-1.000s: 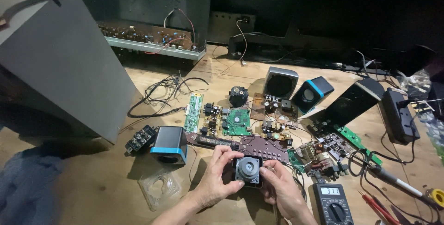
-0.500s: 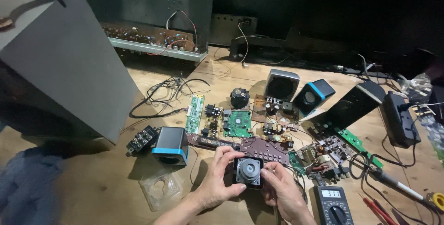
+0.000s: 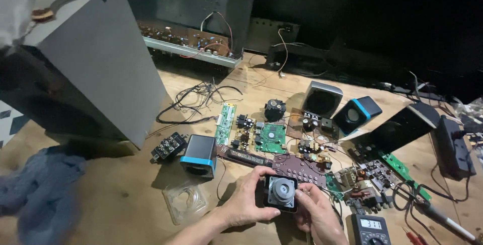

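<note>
Black-framed and square, the small speaker driver (image 3: 280,193) with its grey metal magnet facing up sits between my two hands at the near edge of the wooden bench (image 3: 126,199). My left hand (image 3: 249,202) wraps its left side — thumb pressed along the lower edge, fingers curled over the top corner. My right hand (image 3: 317,215) holds the right side, fingers closed against the frame from beneath; whether its thumb touches the magnet I cannot tell.

Just beyond the driver lies a brown perforated circuit board (image 3: 302,167), and behind that a green circuit board (image 3: 271,139) among smaller boards with capacitors. Left of my hands stands a grey cube speaker with a blue band (image 3: 199,155), a black connector block (image 3: 168,147) beside it, and a clear plastic piece (image 3: 185,202) lying flat near the front edge. A digital multimeter (image 3: 370,229) shows at the near right edge, touching the frame's bottom. Further back on the bench — a second blue-banded cube speaker (image 3: 357,114), a grey speaker box (image 3: 322,99) and a tangle of black wires (image 3: 196,99). A large grey cabinet (image 3: 90,59) leans over the far left corner, with blue cloth (image 3: 35,189) below it.
</note>
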